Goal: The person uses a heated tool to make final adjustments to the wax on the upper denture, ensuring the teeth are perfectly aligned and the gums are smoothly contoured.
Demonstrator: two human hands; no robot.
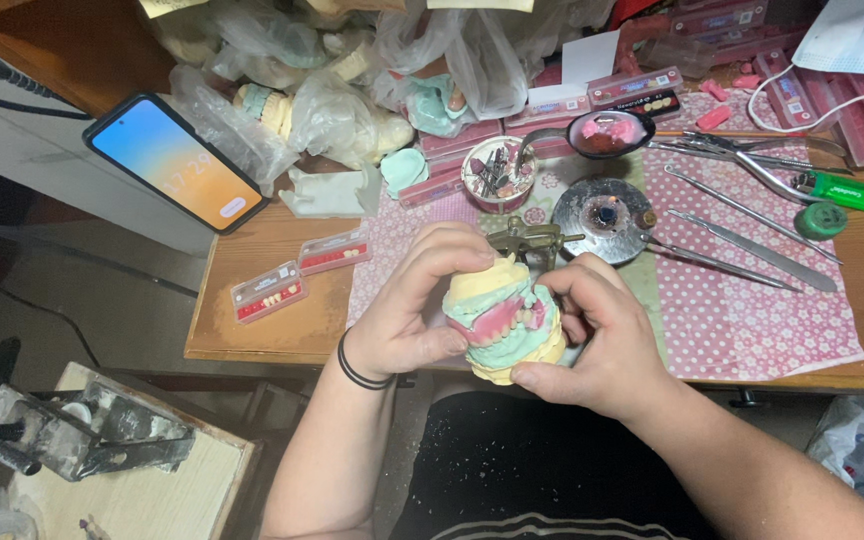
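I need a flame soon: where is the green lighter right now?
In the head view, the green plastic lighter lies at the far right of the wooden table, beside a round green cap and the long metal hand tools.

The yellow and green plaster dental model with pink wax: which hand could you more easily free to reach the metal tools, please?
Probably the right hand: the metal tools lie on its side.

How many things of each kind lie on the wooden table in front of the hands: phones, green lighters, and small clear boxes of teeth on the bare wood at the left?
Phone: 1
Green lighter: 1
Small clear boxes of teeth: 2
Total: 4
Both hands, left hand and right hand, hold the dental model above the table edge; it is not counted.
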